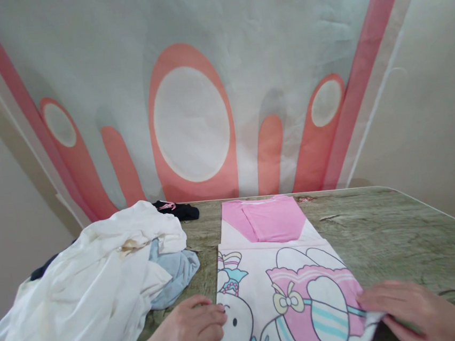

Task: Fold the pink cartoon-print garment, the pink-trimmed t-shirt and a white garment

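Observation:
A pink and white T-shirt (291, 293) with a cartoon print lies partly folded on the table. Its printed lower part is turned up over the middle, and one pink sleeve (275, 220) is folded inward near the neckline. At the shirt's near left edge, my left hand (190, 329) has its fingers curled round the cloth, the thumb mostly hidden below. On the opposite side my right hand (409, 303) pinches the near right edge, where the cloth lifts and bends a little. The bottom of the shirt runs close to the frame's lower border.
Left of the shirt, a heap of white clothes (90, 291) covers much of the wood-patterned table (386, 235). Light blue cloth (177, 274) pokes out of it. A small black garment (181, 211) lies at the back edge, before a wall panel (297, 24) with pink shapes.

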